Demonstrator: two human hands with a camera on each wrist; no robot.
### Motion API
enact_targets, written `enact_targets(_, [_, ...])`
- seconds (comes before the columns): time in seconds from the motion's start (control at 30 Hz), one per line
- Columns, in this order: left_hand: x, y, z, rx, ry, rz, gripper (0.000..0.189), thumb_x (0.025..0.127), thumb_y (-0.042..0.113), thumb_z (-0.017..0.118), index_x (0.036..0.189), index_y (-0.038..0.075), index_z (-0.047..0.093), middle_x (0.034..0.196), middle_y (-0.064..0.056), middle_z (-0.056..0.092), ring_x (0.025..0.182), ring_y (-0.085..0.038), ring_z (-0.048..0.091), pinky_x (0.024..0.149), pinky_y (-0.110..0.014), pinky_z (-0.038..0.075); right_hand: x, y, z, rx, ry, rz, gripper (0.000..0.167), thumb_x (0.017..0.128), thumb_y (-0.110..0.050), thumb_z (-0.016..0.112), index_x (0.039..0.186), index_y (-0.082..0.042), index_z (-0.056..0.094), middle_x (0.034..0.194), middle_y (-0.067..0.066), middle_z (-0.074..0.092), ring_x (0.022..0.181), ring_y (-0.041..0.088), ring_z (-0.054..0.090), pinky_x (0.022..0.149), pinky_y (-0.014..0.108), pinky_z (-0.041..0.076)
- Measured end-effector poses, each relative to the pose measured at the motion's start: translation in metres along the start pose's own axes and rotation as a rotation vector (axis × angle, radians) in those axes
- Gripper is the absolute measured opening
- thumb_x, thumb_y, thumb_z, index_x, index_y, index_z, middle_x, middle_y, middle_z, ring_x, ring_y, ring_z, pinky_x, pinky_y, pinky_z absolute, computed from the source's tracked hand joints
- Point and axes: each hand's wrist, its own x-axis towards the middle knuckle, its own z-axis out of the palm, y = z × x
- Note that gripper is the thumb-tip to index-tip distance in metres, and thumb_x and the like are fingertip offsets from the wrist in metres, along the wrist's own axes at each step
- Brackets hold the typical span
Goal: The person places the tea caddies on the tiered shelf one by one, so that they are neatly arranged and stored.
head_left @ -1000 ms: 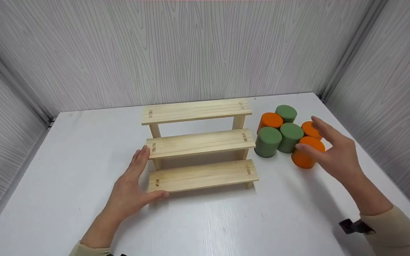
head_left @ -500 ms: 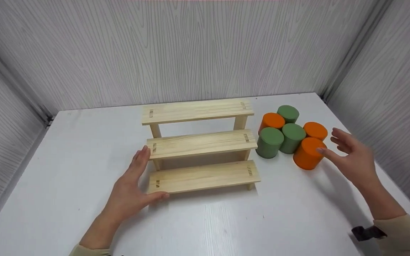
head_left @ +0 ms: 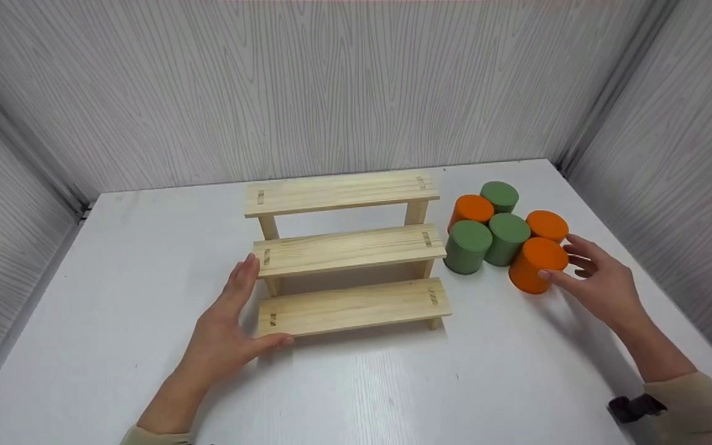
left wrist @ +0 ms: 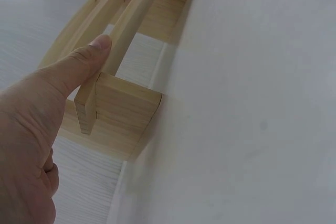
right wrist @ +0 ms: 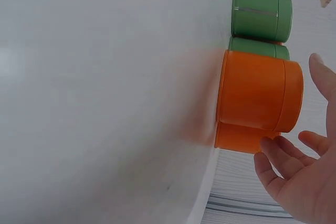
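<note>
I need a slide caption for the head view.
Left hand touching a wooden shelf, right hand beside the nearest orange can.

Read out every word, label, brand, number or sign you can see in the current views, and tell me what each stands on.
None: no readable text on the orange canisters, green canisters, wooden rack or white table.
The black device by the right cuff is too small to tell.
</note>
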Motion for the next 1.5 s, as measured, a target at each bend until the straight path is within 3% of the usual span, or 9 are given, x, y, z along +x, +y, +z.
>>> enact_targets(0.53, [-0.0007, 0.0005, -0.0003, 0.002, 0.003, 0.001, 0.136, 0.068, 0.043, 0.101, 0.172, 0.023, 0.016, 0.178, 0.005, 0.016, 0.162, -0.026, 0.020, 0.123, -0.054, 0.035, 0.0040, 0.0033, 0.0033, -0.002, -0.024, 0.029, 0.098, 0.090, -0.051, 0.084, 0.165, -0.008, 0.038, 0.151, 0.026, 0.054, 0.127, 0.046, 0.060, 0.081, 0.000, 0.042])
enact_targets(0.87, [0.0005, 0.0001, -0.0002, 0.045, 0.015, 0.007, 0.138, 0.065, 0.041, 0.102, 0.172, 0.023, 0.017, 0.177, 0.008, 0.017, 0.162, -0.019, 0.020, 0.125, -0.035, 0.029, 0.0059, 0.0028, 0.0055, -0.021, -0.019, 0.031, 0.093, 0.091, -0.051, 0.082, 0.162, -0.007, 0.042, 0.148, 0.025, 0.057, 0.122, 0.043, 0.062, 0.080, 0.001, 0.043])
enact_targets(1.13, [-0.0009, 0.0006, 0.0004, 0.045, 0.005, -0.005, 0.136, 0.067, 0.044, 0.101, 0.172, 0.023, 0.017, 0.177, 0.005, 0.016, 0.162, -0.022, 0.020, 0.123, -0.049, 0.033, 0.0046, 0.0030, 0.0066, -0.030, -0.015, 0.021, 0.088, 0.093, -0.050, 0.081, 0.161, -0.006, 0.045, 0.143, 0.028, 0.059, 0.118, 0.044, 0.065, 0.077, 0.001, 0.044])
enact_targets(1.5, [-0.0003, 0.0015, -0.0008, 0.019, 0.000, 0.005, 0.136, 0.068, 0.041, 0.101, 0.172, 0.021, 0.016, 0.178, 0.001, 0.017, 0.162, -0.026, 0.020, 0.124, -0.052, 0.034, -0.0038, -0.0044, 0.0008, -0.057, -0.017, 0.003, 0.083, 0.094, -0.049, 0.081, 0.157, -0.005, 0.050, 0.140, 0.027, 0.063, 0.113, 0.040, 0.066, 0.075, 0.003, 0.047])
